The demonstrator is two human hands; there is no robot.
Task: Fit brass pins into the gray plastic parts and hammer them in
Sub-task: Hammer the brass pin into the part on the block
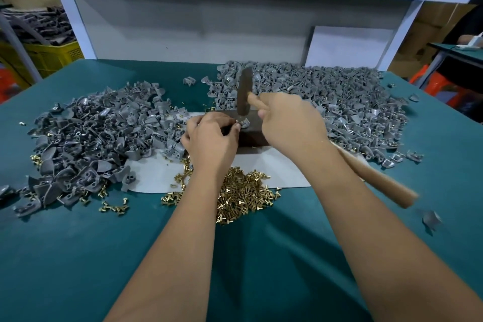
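Note:
My right hand (290, 123) grips a wooden-handled hammer (379, 178); its dark head (244, 91) stands upright, just above a small gray plastic part (244, 124). That part lies on a dark block (253, 128) and my left hand (211, 136) pinches it at its left side. A heap of brass pins (243, 196) lies near the front, partly under my left forearm. Two big piles of gray plastic parts flank the block, one on the left (96, 138) and one on the right (347, 104).
A white sheet (162, 172) lies under the block on the green table (78, 256). A stray gray part (431, 219) sits by the right edge. Behind stands a white shelf frame (70, 13), with a yellow crate (49, 55) at far left.

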